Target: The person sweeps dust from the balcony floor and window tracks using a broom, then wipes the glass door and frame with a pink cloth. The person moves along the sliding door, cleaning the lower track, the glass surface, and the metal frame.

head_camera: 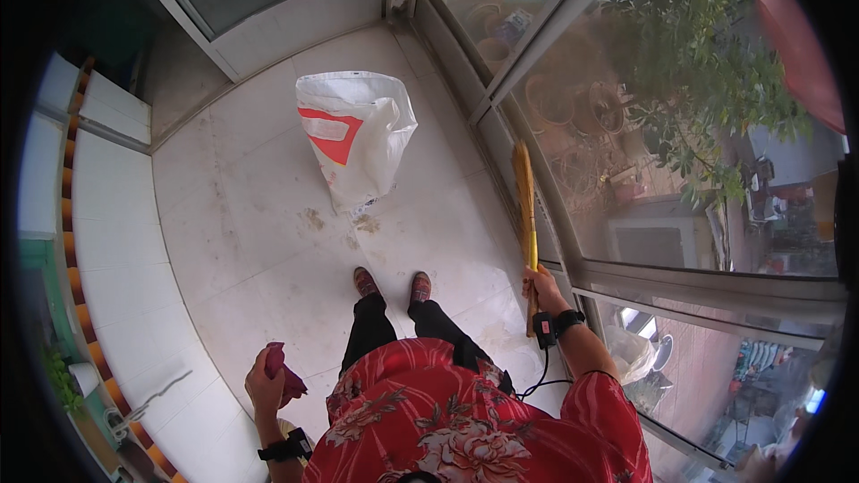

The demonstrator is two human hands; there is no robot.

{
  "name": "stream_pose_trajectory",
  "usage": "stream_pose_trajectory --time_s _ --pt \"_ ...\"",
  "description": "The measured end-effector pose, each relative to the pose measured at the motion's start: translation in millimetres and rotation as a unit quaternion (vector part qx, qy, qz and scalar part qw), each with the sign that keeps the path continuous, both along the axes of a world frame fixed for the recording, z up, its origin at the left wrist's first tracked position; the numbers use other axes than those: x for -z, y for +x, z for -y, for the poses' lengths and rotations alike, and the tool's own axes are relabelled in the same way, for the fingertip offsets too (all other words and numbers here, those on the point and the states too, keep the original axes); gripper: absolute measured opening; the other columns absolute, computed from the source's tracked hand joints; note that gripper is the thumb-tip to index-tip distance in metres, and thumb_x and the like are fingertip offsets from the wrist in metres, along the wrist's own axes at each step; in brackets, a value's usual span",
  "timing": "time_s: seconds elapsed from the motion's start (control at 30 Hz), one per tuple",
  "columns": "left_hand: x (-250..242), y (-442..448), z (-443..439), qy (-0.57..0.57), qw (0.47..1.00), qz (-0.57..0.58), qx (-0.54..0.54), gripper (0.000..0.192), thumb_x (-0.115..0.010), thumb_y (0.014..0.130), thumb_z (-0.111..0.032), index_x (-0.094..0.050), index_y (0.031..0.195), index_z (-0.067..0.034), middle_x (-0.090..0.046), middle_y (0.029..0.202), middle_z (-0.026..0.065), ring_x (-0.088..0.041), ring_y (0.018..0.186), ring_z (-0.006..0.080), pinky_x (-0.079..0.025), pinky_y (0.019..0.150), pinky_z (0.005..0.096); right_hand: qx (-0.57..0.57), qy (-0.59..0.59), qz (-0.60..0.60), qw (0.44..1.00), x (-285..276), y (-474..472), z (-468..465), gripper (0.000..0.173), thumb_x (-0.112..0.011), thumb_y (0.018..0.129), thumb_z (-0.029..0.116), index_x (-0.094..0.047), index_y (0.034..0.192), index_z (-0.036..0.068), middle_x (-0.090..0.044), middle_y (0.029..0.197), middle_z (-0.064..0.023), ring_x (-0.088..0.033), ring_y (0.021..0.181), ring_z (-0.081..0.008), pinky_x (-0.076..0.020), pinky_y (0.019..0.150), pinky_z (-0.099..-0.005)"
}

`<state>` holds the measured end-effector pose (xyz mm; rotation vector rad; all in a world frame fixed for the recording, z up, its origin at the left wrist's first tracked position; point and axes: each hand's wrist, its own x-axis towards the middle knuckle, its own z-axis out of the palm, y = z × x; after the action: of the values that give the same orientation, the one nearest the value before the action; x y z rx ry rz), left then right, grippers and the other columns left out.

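At the lower left my left hand (265, 384) holds a crumpled dark red cloth (285, 376). My right hand (542, 288) grips the handle of a straw hand broom (525, 194), its yellow-bound part just beyond the fingers and its bristles pointing away along the window frame. A white plastic woven sack (359, 154) with a red print stands with its mouth open on the tiled floor, ahead of my feet and apart from both hands. Brownish stains (366, 223) mark the floor between the sack and my shoes.
Aluminium-framed glass panels (570, 134) run along the right, with potted plants behind them. A framed door (288, 13) stands at the top left. White tiled wall (121, 215) with an orange and black band rises at the left. A black cable (543, 376) hangs by my right wrist.
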<state>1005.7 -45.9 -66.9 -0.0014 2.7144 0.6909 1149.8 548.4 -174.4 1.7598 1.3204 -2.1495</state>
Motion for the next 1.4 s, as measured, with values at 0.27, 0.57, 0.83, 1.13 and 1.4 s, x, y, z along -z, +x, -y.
stream_pose_trajectory --time_s 0.27,0.57,0.83,1.13,1.4 --pt "15 -81 13 -0.036 0.996 0.062 0.049 0.049 -0.066 0.071 -0.003 -0.058 0.120 -0.006 -0.068 0.097 0.0173 -0.067 0.085 0.0309 -0.053 0.077 0.0376 0.027 0.050 0.003 0.998 60 -24 23 0.029 -0.063 0.082 0.001 -0.043 0.103 0.006 -0.052 0.070 -0.0048 -0.053 0.049 -0.0162 -0.0475 0.044 -0.0308" --pt "50 -80 -8 -0.065 0.991 0.107 0.052 0.046 -0.066 0.070 -0.006 -0.060 0.116 -0.006 -0.068 0.094 0.0168 -0.068 0.083 0.0321 -0.054 0.073 0.0381 -0.045 0.017 0.078 0.996 147 -115 15 0.060 -0.062 0.086 0.008 -0.035 0.139 0.004 -0.055 0.077 -0.0063 -0.051 0.049 -0.0140 -0.0465 0.043 -0.0302" --pt "53 -58 -100 -0.082 0.970 0.217 -0.076 0.047 -0.063 0.068 -0.004 -0.060 0.115 -0.009 -0.069 0.087 0.0130 -0.068 0.080 0.0240 -0.053 0.073 0.0339 -0.091 0.028 -0.004 0.995 245 -245 -70 0.047 -0.061 0.085 0.009 -0.043 0.128 0.005 -0.054 0.071 -0.0058 -0.052 0.048 -0.0143 -0.0453 0.041 -0.0293" --pt "70 -66 -175 0.140 0.870 0.385 -0.275 0.047 -0.056 0.083 -0.008 -0.048 0.130 -0.008 -0.067 0.084 0.0177 -0.067 0.073 0.0285 -0.054 0.064 0.0372 -0.234 0.199 0.103 0.946 300 -315 -109 0.037 -0.053 0.089 0.015 -0.047 0.125 0.012 -0.059 0.068 -0.0094 -0.059 0.051 -0.0199 -0.0475 0.043 -0.0346" --pt "87 -66 -188 0.144 0.856 0.405 -0.287 0.050 -0.053 0.092 -0.009 -0.036 0.139 -0.003 -0.065 0.076 0.0197 -0.064 0.057 0.0282 -0.053 0.048 0.0338 -0.184 0.229 0.128 0.947 367 -311 -140 0.056 -0.052 0.090 0.015 -0.036 0.144 0.022 -0.058 0.066 -0.0080 -0.058 0.051 -0.0194 -0.0474 0.043 -0.0344"
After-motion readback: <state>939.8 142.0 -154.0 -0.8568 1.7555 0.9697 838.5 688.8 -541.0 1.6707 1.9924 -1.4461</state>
